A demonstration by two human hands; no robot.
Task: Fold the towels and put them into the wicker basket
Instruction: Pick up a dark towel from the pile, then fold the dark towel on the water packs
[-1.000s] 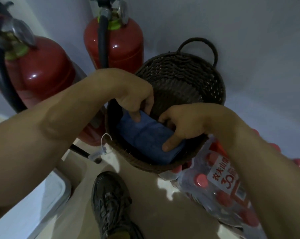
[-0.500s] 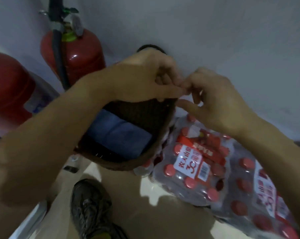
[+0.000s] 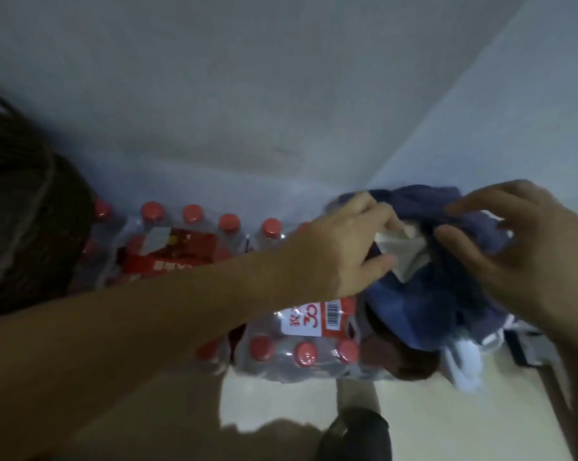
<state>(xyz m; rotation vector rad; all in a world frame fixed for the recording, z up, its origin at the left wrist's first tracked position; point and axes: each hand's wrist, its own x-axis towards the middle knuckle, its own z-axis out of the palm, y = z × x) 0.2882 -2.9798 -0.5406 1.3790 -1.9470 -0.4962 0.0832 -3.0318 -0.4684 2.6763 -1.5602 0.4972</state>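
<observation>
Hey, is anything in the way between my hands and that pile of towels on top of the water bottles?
Nothing visible. Your left hand is already on the pile of towels, touching a white cloth in it; your right hand hovers just over the blue fabric. The wicker basket sits far left, past the water bottles.

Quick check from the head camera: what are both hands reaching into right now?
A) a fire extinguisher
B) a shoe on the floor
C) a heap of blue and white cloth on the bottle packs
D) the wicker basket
C. The left hand and the right hand are both at the heap of blue and white cloth lying on the shrink-wrapped bottle packs; the wicker basket sits far off at the left edge.
</observation>
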